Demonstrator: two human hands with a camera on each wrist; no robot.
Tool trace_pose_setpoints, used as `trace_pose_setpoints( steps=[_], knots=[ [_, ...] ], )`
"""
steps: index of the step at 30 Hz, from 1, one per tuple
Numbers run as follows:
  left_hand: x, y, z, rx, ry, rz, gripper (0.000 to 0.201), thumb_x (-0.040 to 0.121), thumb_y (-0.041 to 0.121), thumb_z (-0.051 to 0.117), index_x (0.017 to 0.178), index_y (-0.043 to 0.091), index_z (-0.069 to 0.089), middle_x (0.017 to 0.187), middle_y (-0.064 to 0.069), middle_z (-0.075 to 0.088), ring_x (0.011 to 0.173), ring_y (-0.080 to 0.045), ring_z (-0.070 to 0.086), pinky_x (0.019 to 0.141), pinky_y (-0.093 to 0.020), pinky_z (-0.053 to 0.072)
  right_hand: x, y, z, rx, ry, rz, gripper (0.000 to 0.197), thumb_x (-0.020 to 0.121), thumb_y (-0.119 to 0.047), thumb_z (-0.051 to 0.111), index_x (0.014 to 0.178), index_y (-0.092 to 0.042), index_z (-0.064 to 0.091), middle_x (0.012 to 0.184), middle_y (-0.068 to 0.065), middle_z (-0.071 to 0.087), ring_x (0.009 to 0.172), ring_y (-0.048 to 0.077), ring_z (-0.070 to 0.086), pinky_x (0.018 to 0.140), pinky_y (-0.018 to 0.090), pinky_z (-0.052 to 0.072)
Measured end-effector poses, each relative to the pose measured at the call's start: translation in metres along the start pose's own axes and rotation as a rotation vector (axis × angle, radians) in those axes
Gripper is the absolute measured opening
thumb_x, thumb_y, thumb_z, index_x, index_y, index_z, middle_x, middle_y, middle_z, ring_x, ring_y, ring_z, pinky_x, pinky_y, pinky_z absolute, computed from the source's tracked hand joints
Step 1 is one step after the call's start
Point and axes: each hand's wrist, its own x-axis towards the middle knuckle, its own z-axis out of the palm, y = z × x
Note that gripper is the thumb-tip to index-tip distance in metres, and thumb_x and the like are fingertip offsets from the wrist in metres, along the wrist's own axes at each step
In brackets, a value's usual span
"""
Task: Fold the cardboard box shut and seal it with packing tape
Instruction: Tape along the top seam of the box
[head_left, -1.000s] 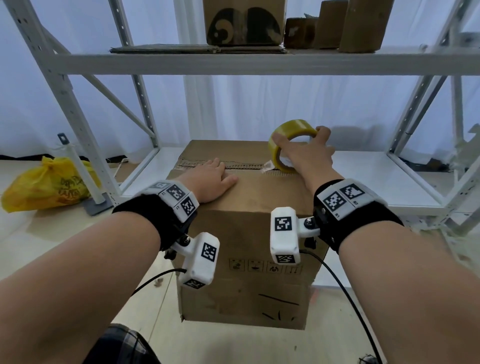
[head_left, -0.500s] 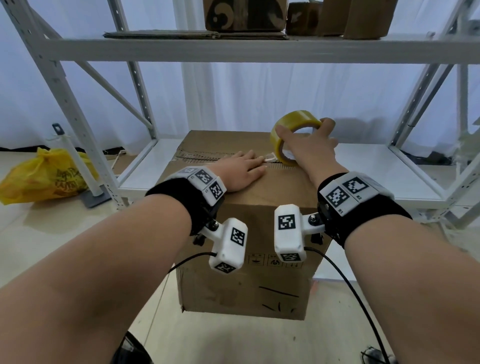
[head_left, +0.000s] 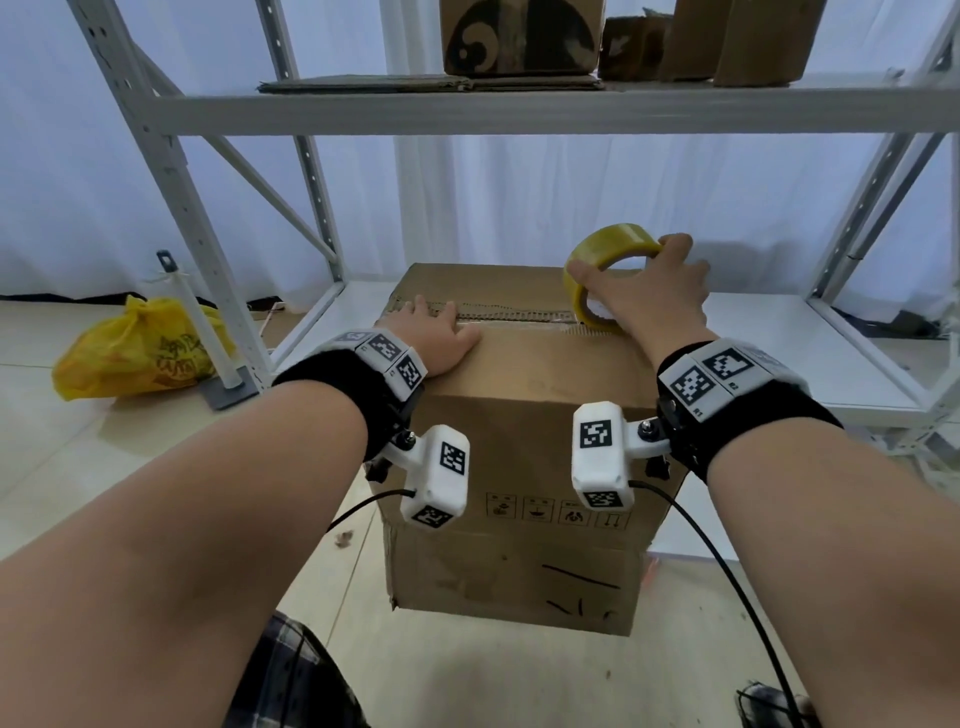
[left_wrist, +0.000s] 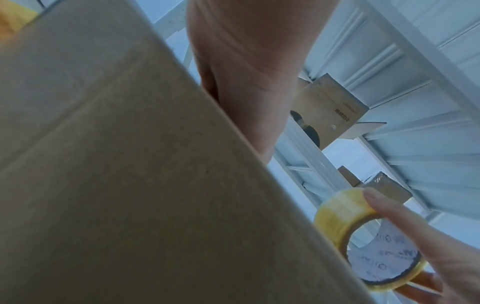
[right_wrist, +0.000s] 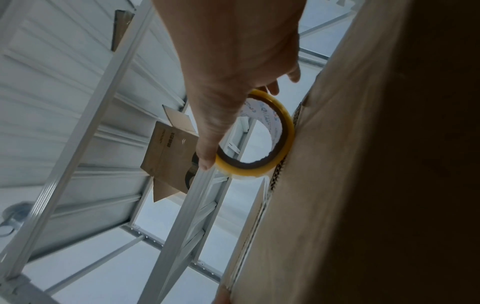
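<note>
Now that the right hand (head_left: 647, 299), clamped on the tape roll (head_left: 605, 275), has run it rightward along the cardboard box (head_left: 519, 395) seam, the flat left hand (head_left: 434, 338) pins the sealed start.

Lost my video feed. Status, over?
Left hand flat on box top. Right hand grips tape roll at seam's right end. Nothing in the way.
</note>
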Motion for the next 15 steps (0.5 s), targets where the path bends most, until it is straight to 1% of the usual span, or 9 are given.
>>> trace_pose_setpoints(
  steps=[1, 3, 5, 7, 9, 11, 15],
  knots=[
    [-0.001, 0.003, -0.002, -0.003, -0.01, 0.019, 0.069, 0.096, 0.059, 0.015, 0.152, 0.021, 0.005, 0.159, -0.01, 0.0, 0.146, -0.029, 0.004, 0.118, -0.047, 0.008, 0.0, 0.0, 0.0, 0.001, 0.008, -0.023, 0.101, 0.065, -0.068, 0.071, 0.137, -0.014, 0.025, 0.135, 0.013, 0.032, 0.13, 0.032, 0.033, 0.101, 0.049, 0.036],
    [-0.002, 0.012, -0.004, -0.01, -0.03, 0.111, 0.066, 0.099, 0.053, 0.016, 0.152, 0.015, 0.004, 0.16, -0.006, -0.002, 0.147, -0.023, 0.001, 0.119, -0.043, 0.004, 0.001, 0.0, 0.002, 0.043, 0.002, -0.046, 0.101, 0.064, -0.064, 0.075, 0.135, -0.013, 0.026, 0.133, 0.012, 0.033, 0.128, 0.031, 0.037, 0.1, 0.046, 0.039],
    [-0.003, 0.026, -0.004, -0.004, -0.062, 0.213, 0.064, 0.1, 0.05, 0.015, 0.152, 0.015, 0.001, 0.16, -0.004, -0.005, 0.147, -0.019, -0.003, 0.119, -0.039, 0.0, 0.003, 0.0, 0.004, 0.109, -0.027, -0.018, 0.099, 0.064, -0.061, 0.077, 0.134, -0.016, 0.024, 0.132, 0.012, 0.032, 0.124, 0.032, 0.041, 0.1, 0.044, 0.04],
    [-0.001, 0.042, -0.003, 0.008, -0.082, 0.285, 0.062, 0.101, 0.047, 0.015, 0.152, 0.016, 0.0, 0.16, -0.002, -0.006, 0.147, -0.017, -0.004, 0.119, -0.038, -0.001, 0.005, 0.001, 0.005, 0.172, -0.062, 0.021, 0.099, 0.065, -0.059, 0.077, 0.136, -0.021, 0.02, 0.133, 0.013, 0.031, 0.122, 0.031, 0.043, 0.099, 0.04, 0.039],
    [0.003, 0.055, -0.003, 0.011, -0.087, 0.319, 0.061, 0.101, 0.046, 0.016, 0.152, 0.017, 0.0, 0.16, -0.001, -0.006, 0.147, -0.017, -0.004, 0.118, -0.037, -0.002, 0.007, 0.0, 0.005, 0.214, -0.083, 0.045, 0.097, 0.068, -0.058, 0.076, 0.137, -0.022, 0.018, 0.135, 0.014, 0.031, 0.121, 0.03, 0.042, 0.096, 0.037, 0.037],
    [0.007, 0.06, -0.004, 0.012, -0.085, 0.342, 0.061, 0.101, 0.047, 0.016, 0.152, 0.017, 0.001, 0.16, 0.0, -0.005, 0.147, -0.016, -0.004, 0.118, -0.037, -0.002, 0.01, 0.0, 0.005, 0.244, -0.086, 0.063, 0.094, 0.07, -0.059, 0.074, 0.136, -0.021, 0.018, 0.136, 0.015, 0.031, 0.122, 0.03, 0.041, 0.095, 0.037, 0.036],
    [0.012, 0.055, 0.0, -0.008, -0.071, 0.381, 0.06, 0.102, 0.046, 0.017, 0.152, 0.018, 0.001, 0.16, 0.001, -0.005, 0.146, -0.014, -0.004, 0.118, -0.035, -0.002, 0.013, 0.001, 0.008, 0.3, -0.082, 0.074, 0.091, 0.068, -0.061, 0.072, 0.133, -0.023, 0.021, 0.133, 0.014, 0.04, 0.119, 0.029, 0.045, 0.095, 0.039, 0.042]
  ],
)
